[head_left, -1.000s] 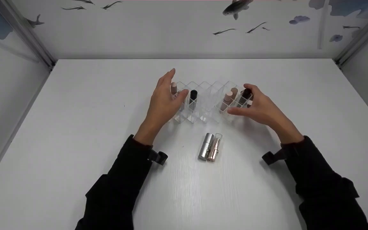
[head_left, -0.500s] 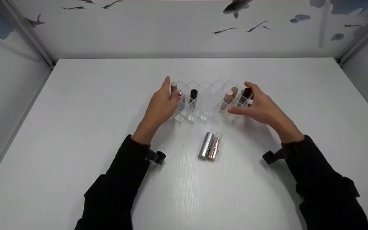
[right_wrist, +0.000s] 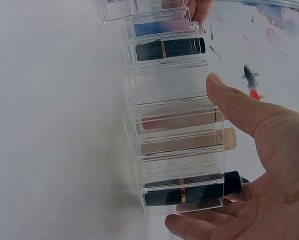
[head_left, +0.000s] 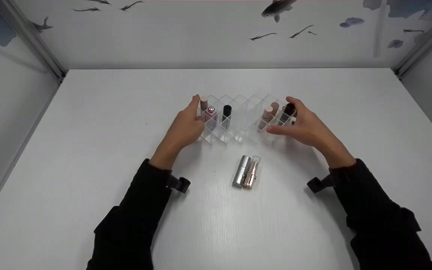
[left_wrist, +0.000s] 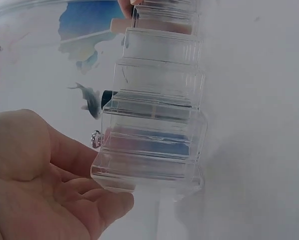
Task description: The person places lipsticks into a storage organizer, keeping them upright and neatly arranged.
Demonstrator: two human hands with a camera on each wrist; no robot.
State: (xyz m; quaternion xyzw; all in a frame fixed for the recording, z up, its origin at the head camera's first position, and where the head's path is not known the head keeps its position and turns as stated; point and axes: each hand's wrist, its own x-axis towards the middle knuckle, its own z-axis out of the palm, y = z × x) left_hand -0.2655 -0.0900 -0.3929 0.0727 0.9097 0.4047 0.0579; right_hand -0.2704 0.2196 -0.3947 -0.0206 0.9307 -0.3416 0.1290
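Observation:
A clear plastic lipstick organizer (head_left: 243, 112) with diamond-shaped slots stands on the table. At its left end my left hand (head_left: 184, 127) holds the side, thumb along the edge and fingertips at the outer wall. My right hand (head_left: 302, 125) grips the opposite end, its thumb at the front rim and the other fingers round the side. Upright in the left slots are a beige-capped tube (head_left: 204, 102), a pink tube (head_left: 210, 117) with a silvery ball top and a black lipstick (head_left: 227, 111). Pink-capped (head_left: 266, 114), tan-capped (head_left: 275, 107) and dark (head_left: 287, 111) tubes fill slots by my right hand.
In front of the organizer, a silver lipstick tube (head_left: 242, 171) and a rose-gold tube (head_left: 252, 172) with a clear cap lie side by side on the white table (head_left: 99, 150). White panels printed with fish (head_left: 279, 8) enclose the table's back and sides.
My left hand has drawn left and down from over the left slots to the organizer's left end, uncovering the pink tube. The right hand and the organizer stay where they were.

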